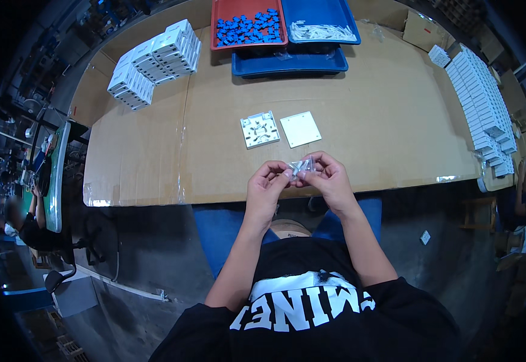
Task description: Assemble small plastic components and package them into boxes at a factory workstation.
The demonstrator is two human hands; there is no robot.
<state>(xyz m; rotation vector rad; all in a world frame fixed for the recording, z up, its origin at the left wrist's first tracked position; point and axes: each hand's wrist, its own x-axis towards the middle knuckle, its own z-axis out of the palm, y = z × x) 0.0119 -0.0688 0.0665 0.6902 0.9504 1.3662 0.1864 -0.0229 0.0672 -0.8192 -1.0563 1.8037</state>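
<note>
Between my two hands, just above the near edge of the cardboard-covered table, is a small clear plastic bag with small white pieces inside. My left hand pinches its left side between thumb and fingers. On the other side my right hand grips it the same way. Beyond the hands lies an open white square plastic box, its moulded inside facing up. Beside it, to the right, rests a flat white square cover, apart from the box.
Stacked white boxes stand at the far left, with long stacks of white boxes along the right. At the back, a red tray holds blue parts and a blue tray holds white sticks. Another blue tray sits before them.
</note>
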